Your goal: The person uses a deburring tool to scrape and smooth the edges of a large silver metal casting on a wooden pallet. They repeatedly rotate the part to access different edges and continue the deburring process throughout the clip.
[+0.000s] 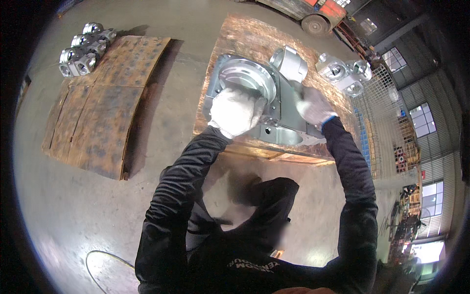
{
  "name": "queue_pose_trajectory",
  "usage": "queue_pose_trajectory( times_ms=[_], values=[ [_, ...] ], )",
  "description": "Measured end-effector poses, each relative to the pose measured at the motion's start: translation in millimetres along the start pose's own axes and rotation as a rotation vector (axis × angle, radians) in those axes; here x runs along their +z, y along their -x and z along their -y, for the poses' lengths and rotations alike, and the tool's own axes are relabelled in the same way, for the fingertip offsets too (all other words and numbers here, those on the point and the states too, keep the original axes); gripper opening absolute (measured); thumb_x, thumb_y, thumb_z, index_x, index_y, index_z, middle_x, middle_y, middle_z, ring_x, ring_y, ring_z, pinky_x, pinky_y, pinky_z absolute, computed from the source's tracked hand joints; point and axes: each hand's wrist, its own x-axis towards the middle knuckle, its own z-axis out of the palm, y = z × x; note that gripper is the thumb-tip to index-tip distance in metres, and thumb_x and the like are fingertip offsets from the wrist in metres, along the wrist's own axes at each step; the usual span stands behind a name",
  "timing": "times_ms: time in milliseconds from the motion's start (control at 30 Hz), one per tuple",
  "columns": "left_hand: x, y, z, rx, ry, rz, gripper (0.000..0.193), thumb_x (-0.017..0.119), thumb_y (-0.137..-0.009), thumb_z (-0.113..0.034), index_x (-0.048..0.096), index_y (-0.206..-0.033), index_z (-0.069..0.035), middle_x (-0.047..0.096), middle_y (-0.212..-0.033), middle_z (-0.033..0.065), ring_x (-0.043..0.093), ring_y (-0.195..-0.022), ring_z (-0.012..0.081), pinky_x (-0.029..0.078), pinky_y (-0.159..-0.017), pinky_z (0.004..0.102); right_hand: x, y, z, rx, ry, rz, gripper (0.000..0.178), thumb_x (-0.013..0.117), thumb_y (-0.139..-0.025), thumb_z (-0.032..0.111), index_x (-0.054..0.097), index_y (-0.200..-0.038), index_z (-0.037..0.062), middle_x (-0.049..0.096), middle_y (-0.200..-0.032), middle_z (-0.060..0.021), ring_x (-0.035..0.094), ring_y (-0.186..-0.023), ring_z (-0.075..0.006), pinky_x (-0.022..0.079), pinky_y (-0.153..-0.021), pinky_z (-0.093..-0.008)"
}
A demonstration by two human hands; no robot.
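Note:
A large silver-grey metal housing (289, 105) with a round machined opening (247, 73) rests on a wooden crate top in front of me. My left hand (237, 111), in a white glove, is closed at the near edge of the flange, just below the opening; glare washes out its fingers. On the housing's right side, my right hand (314, 104), also gloved, grips the casting, its fingers partly hidden against the metal. A ring-shaped section (289, 63) of metal stands at the far side, between and beyond my hands.
More silver castings (345, 73) sit on the crate top (245, 32) at the right. To the left lies a wooden board platform (105, 103) with several castings (83, 54) at its far end. A wire mesh cage (379, 112) stands right; a vehicle wheel (316, 24) shows far off.

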Motion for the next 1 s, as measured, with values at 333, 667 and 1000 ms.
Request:
queue_pose_trajectory(
  times_ms=[333, 667, 1000],
  values=[
    [-2, 8, 14, 0.047, -0.065, 0.039, 0.02, 0.071, -0.081, -0.031, 0.074, -0.081, -0.011, 0.067, -0.07, 0.007, 0.066, -0.065, 0.0256, 0.053, -0.065, 0.041, -7, 0, -3, 0.015, -0.105, 0.008, 0.046, 0.049, -0.098, 0.021, 0.06, -0.14, 0.0055, 0.071, -0.116, -0.0268, 0.068, -0.111, -0.0413, 0.053, -0.1, -0.0489],
    [11, 4, 8, 0.057, -0.032, -0.01, 0.02, 0.07, -0.083, -0.033, 0.073, -0.077, -0.014, 0.065, -0.066, 0.0057, 0.065, -0.062, 0.0256, 0.053, -0.065, 0.0405, 50, -27, -40, -0.394, 0.141, -0.288, 0.046, 0.05, -0.101, 0.025, 0.055, -0.142, 0.0064, 0.07, -0.088, -0.025, 0.071, -0.083, -0.0312, 0.057, -0.081, -0.0473],
    [4, -3, 3, 0.11, 0.02, 0.049, 0.013, 0.071, -0.083, -0.019, 0.073, -0.077, -0.007, 0.069, -0.069, 0.0095, 0.065, -0.059, 0.026, 0.052, -0.063, 0.0414, 24, -22, -3, -0.027, 0.092, -0.102, 0.04, 0.048, -0.097, 0.022, 0.065, -0.125, -0.0016, 0.071, -0.102, -0.0279, 0.072, -0.092, -0.0417, 0.058, -0.081, -0.0484]
  ],
)
